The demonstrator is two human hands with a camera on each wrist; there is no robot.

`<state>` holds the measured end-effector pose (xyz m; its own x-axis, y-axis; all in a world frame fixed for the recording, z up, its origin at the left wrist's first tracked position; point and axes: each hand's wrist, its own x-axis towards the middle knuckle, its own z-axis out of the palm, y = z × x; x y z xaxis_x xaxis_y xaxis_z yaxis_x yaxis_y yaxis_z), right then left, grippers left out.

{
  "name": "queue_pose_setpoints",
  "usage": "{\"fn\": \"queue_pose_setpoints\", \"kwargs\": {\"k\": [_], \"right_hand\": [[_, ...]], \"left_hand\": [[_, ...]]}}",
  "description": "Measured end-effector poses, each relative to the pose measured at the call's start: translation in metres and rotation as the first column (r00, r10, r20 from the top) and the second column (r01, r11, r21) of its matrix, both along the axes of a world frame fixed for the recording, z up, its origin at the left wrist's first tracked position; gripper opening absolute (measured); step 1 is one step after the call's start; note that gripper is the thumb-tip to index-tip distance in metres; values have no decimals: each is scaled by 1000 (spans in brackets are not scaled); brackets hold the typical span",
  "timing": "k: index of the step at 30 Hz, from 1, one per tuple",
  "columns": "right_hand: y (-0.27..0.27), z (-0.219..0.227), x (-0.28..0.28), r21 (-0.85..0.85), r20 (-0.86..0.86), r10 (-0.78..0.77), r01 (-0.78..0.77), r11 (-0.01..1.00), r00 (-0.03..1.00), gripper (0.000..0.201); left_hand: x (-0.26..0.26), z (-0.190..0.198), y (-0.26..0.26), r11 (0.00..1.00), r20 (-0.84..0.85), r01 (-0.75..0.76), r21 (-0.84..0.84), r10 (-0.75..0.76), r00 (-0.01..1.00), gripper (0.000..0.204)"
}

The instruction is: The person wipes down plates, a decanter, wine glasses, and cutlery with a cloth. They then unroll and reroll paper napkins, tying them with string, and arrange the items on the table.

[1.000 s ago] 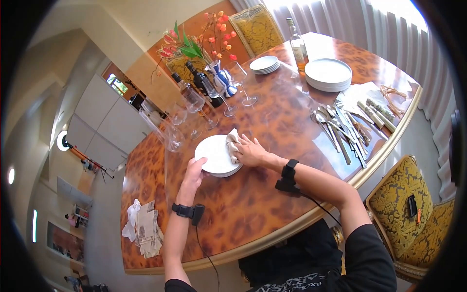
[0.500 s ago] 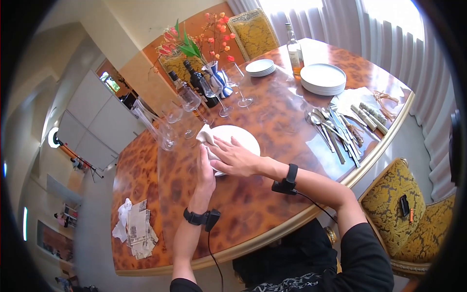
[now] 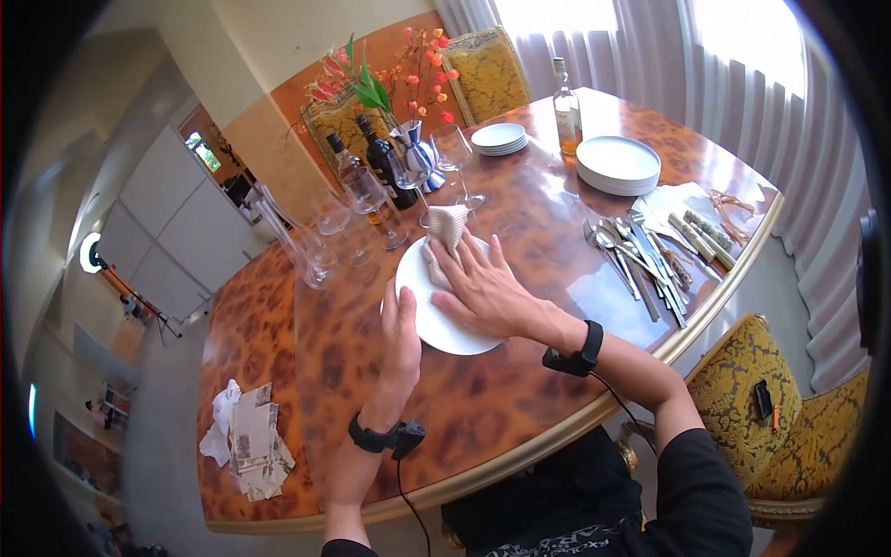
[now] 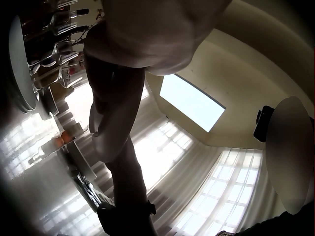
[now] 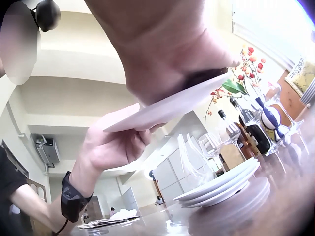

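A white plate [image 3: 452, 330] is held tilted over the table. The left hand [image 3: 401, 343] grips its left edge, thumb above and curled fingers beneath, as the right wrist view shows of that hand [image 5: 110, 147]. With extended fingers the right hand [image 3: 492, 292] presses a beige cloth [image 3: 447, 226] on the plate's upper face, near the far rim. In the right wrist view the raised plate [image 5: 167, 110] is apart from a short stack of plates [image 5: 221, 189] on the table. Backlighting leaves the left hand [image 4: 147, 39] dark in the left wrist view.
Stemmed glasses [image 3: 364, 193], dark bottles [image 3: 382, 162] and a flower vase [image 3: 413, 160] stand beyond the plate. Small plates [image 3: 499, 139], larger plates [image 3: 618, 165], a liquor bottle [image 3: 567, 116] and cutlery [image 3: 640, 265] lie further right. Papers [image 3: 255, 441] lie front left.
The plate has come up off the stack. The right hand's cloth went to the left edge by the hand there, then across to the far rim.
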<state>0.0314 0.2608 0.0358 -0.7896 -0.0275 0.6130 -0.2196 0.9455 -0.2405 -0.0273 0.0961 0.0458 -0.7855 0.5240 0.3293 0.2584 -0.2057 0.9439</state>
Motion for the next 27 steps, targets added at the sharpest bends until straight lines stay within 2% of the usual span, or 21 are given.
{"fn": "queue_pose_setpoints", "kwargs": {"k": [3,4,5,7,9,12,13,15,17,18,19,21,23,24,27], "right_hand": [[-22,8,5,-22,52,253,-252,968,966,71],[-27,7,5,34,72,295,-298,954,953,69],[-28,7,4,40,71,299,-302,952,952,69],[-28,4,4,182,53,346,-350,919,937,67],[-27,1,8,183,36,361,-362,914,932,62],[-23,1,10,184,-15,379,-370,911,925,53],[-21,1,10,184,-34,384,-371,910,923,50],[-17,1,11,186,-48,387,-372,909,921,47],[-9,1,11,172,-123,254,-231,958,959,46],[-5,1,10,129,-78,186,-175,976,979,46],[-3,1,8,128,-72,189,-179,976,979,46],[-1,1,4,-3,-178,-25,25,1000,984,48],[0,-4,0,-6,-154,-60,60,998,986,50],[-2,-7,-1,-20,-131,-76,74,997,988,52],[-12,-6,6,-4,-56,-60,60,998,997,59]], "left_hand": [[-3,-6,-3,999,42,4,40,-5,999,47],[-6,-8,-5,997,63,-7,75,3,998,47],[-11,-9,-6,997,61,-11,80,6,998,47],[-17,-11,-11,992,112,-43,118,30,993,48],[-18,-7,-16,993,141,-59,107,43,989,46],[-21,5,-22,991,-4,-88,105,89,996,45],[-22,8,-24,991,1,-86,105,87,996,45],[-22,14,-25,970,15,-187,155,187,982,45],[-24,17,-27,964,28,-198,176,196,980,44],[-26,16,-29,960,16,-229,163,229,973,44],[-27,15,-29,954,4,-261,148,263,965,44],[-18,15,-26,959,-48,-258,120,265,963,44],[-9,11,-20,970,-110,-240,32,242,964,46],[-13,3,-21,986,-171,-165,-4,162,972,45],[-13,-15,-13,994,-164,-98,-42,90,982,46]]}}
